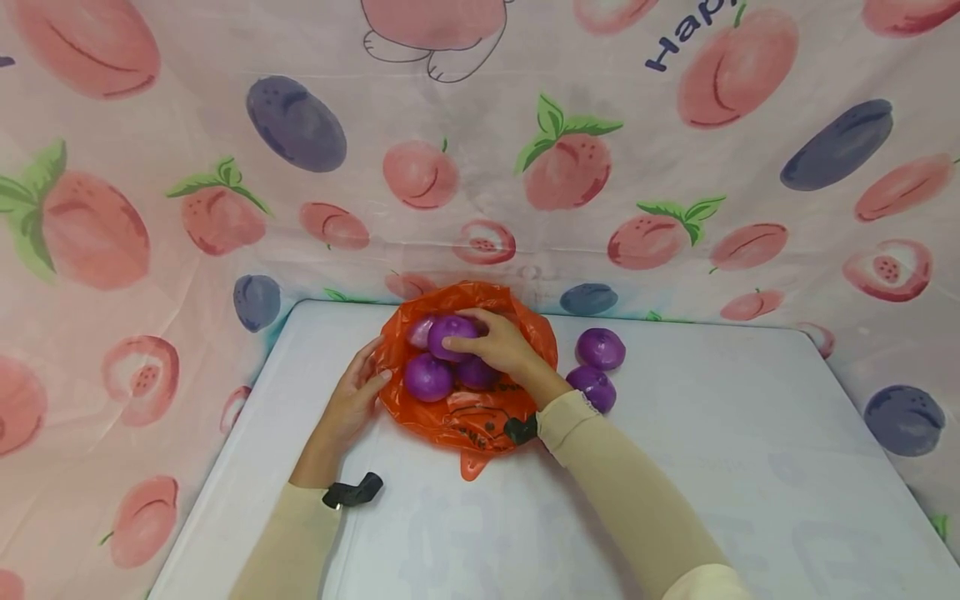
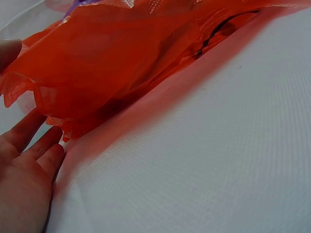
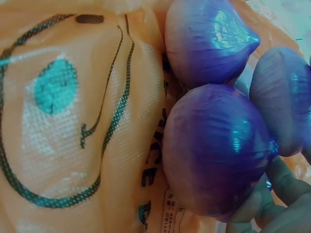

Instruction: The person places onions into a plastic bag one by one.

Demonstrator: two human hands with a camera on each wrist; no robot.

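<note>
A purple onion (image 1: 442, 327) is gripped by my right hand (image 1: 498, 340), its thumb along the near side. Beneath it, other purple onions (image 1: 428, 377) lie inside an orange-red plastic bag (image 1: 408, 421), whose mouth is spread wide. In the right wrist view, several onions (image 3: 214, 150) crowd close to the fingers (image 3: 286, 182). My left hand (image 1: 356, 398) is at the bag's left rim, thumb over the edge. From the left wrist, the fingers (image 2: 48, 141) look extended and touch the bag's edge (image 2: 73, 116).
Two more purple onions (image 1: 600, 348) lie on the white table (image 1: 712, 467) right of the bag, near my right forearm. A fruit-printed cloth (image 1: 480, 167) hangs behind and at the sides. Black wrist mounts (image 1: 352, 491) sit on both cuffs.
</note>
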